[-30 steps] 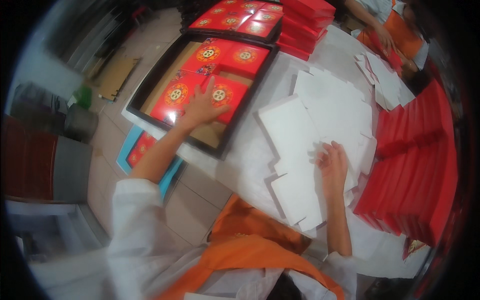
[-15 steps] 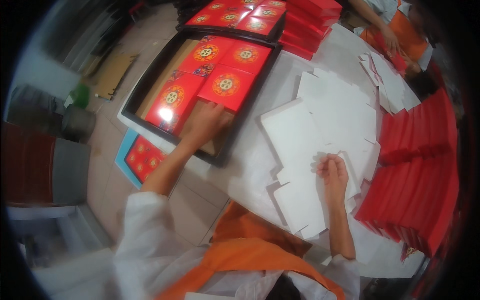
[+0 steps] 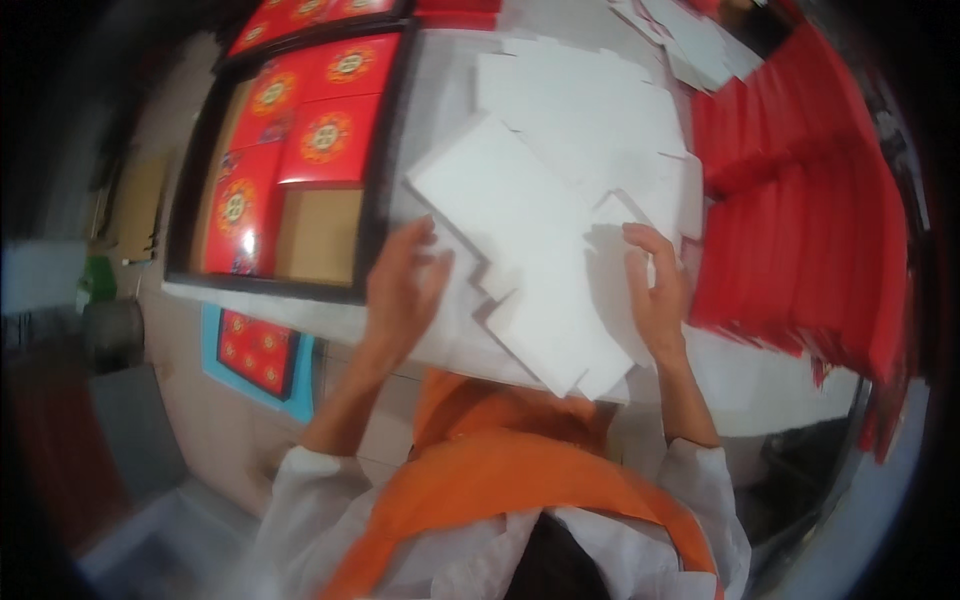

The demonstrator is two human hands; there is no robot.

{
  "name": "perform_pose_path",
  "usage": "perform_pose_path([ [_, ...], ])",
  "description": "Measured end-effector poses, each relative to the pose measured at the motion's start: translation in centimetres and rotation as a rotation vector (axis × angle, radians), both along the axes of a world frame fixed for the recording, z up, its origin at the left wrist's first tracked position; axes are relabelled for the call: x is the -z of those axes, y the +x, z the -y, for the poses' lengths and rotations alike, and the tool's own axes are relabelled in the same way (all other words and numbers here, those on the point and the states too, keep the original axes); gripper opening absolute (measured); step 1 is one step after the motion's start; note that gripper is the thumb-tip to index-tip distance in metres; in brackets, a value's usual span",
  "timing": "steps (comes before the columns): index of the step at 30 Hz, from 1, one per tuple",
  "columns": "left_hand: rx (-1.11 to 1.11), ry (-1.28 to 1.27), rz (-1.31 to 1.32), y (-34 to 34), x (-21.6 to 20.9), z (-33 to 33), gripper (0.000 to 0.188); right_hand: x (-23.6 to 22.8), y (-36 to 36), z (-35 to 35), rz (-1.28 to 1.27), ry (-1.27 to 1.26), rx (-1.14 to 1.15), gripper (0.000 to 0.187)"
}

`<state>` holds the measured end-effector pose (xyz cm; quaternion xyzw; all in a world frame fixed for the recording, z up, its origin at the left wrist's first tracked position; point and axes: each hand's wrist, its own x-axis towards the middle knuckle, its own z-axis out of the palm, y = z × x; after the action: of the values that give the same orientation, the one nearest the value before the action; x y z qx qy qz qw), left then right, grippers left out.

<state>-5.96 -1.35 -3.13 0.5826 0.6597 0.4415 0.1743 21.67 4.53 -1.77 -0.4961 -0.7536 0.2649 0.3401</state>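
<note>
Flat white die-cut carton sheets (image 3: pixel 530 250) lie overlapping on the table between my hands. At their left edge my left hand (image 3: pixel 405 285) hovers with fingers apart and nothing in it. My right hand (image 3: pixel 655 285) is over the right side of the sheets, fingers loosely curved and parted, also holding nothing. To the left of my left hand is a black-edged tray (image 3: pixel 372 210) with a brown bottom. Several red boxes (image 3: pixel 325 138) with round gold patterns sit in it, and its lower right part shows bare brown board.
Tall rows of folded red card pieces (image 3: pixel 790 240) stand along the right side. Another black-edged tray of red boxes (image 3: pixel 290 20) is beyond the first. Below the table edge at left, a smaller patterned red panel (image 3: pixel 255 350) rests on something light blue (image 3: pixel 300 385).
My left hand has left the red boxes in the tray and come right to the white sheets. My right hand has opened somewhat. The view has shifted, so the tray sits farther left.
</note>
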Motion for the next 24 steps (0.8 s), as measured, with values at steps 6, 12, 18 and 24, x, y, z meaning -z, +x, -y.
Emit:
perform_pose_path([
  [6,0.13,-0.527,0.626,4.9,3.2,3.1,0.02,2.0,4.8,0.8,0.39,0.113,0.169,0.042],
  [12,0.203,-0.563,0.674,4.7,1.7,1.6,0.019,1.5,5.3,-0.4,0.223,-0.047,0.227,0.044],
  [18,0.005,-0.428,0.822,7.6,1.1,2.9,0.012,0.9,5.5,0.5,-0.044,-0.01,0.331,0.047],
  [24,0.298,-0.523,0.885,9.2,2.5,5.6,0.017,1.2,6.7,4.5,0.134,-0.01,0.415,0.053],
])
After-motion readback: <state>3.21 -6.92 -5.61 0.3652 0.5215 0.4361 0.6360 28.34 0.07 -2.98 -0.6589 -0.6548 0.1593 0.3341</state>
